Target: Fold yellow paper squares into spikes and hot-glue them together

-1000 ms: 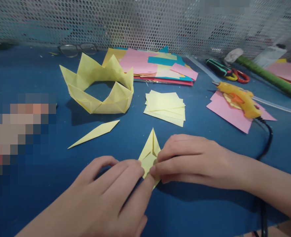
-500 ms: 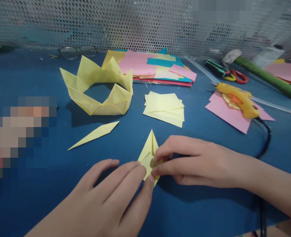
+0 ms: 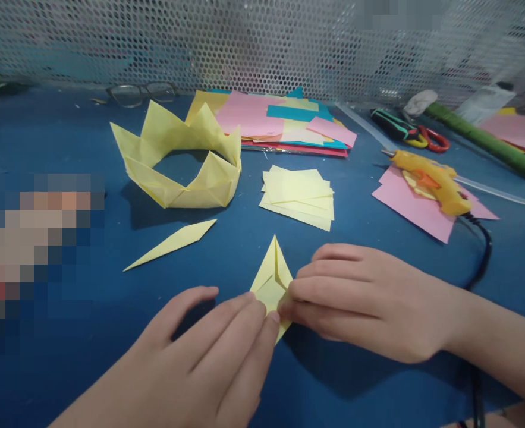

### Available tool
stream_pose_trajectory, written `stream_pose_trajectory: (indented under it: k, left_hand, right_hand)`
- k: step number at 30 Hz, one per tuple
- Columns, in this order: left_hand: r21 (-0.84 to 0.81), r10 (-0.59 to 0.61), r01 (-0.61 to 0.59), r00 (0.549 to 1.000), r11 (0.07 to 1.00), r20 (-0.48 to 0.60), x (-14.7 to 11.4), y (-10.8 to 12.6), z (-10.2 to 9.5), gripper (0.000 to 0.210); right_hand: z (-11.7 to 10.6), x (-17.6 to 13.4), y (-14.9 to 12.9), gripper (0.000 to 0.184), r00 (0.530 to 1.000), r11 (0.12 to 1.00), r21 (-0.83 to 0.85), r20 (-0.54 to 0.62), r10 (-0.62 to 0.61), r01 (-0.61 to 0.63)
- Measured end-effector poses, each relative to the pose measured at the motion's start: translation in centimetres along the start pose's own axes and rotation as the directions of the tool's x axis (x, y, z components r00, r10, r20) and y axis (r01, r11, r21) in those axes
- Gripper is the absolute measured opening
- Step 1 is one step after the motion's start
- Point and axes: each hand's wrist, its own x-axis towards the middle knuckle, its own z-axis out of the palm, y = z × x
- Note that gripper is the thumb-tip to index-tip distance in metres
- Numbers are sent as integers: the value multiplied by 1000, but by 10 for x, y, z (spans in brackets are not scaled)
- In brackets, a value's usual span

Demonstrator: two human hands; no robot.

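A small sheet of yellow paper (image 3: 269, 290), folded into a kite shape with its point away from me, lies on the blue table. My left hand (image 3: 208, 345) holds its lower left part, fingertips and thumb pressed on the paper. At the right corner, my right hand (image 3: 369, 300) pinches the edge between thumb and index finger, the other fingers curled. The paper's lower part is partly hidden by my fingers. Beyond it is a stack of yellow paper pieces (image 3: 298, 190). A slim folded yellow piece (image 3: 177, 242) rests to the left, in front of a pointed yellow paper ring (image 3: 177, 195).
A yellow glue gun (image 3: 431, 178) lies on pink paper (image 3: 416, 211), its black cord (image 3: 485, 255) running behind my right wrist. Scissors (image 3: 436, 139), a green stem (image 3: 485, 139), a coloured paper pile (image 3: 248, 113) and glasses (image 3: 128, 95) lie farther back. Someone's blurred arm (image 3: 30, 238) is at left.
My right hand has shifted right and turned, its fingers drawn off the middle of the paper to the right edge. My left hand keeps its hold in nearly the same place.
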Motion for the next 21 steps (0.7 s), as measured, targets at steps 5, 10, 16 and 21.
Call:
stream_pose_trajectory:
  k: [5, 10, 16, 21]
  left_hand:
    - [27, -13, 14, 1000, 1000, -20, -8, 0, 6, 27]
    - [114, 115, -103, 988, 988, -104, -15, -1, 13, 35]
    - [144, 134, -116, 983, 983, -125, -16, 0, 16, 38]
    - [143, 216, -206, 974, 968, -64, -14, -2, 12, 36]
  right_hand:
    - [1, -1, 0, 35, 1000, 1000, -1, -19, -10, 10]
    - [4, 1, 2, 29, 999, 998, 38, -24, 46, -45]
    - [6, 7, 3, 20, 988, 967, 212, -35, 151, -140]
    - [4, 6, 1, 26, 990, 960, 243, 15, 141, -141]
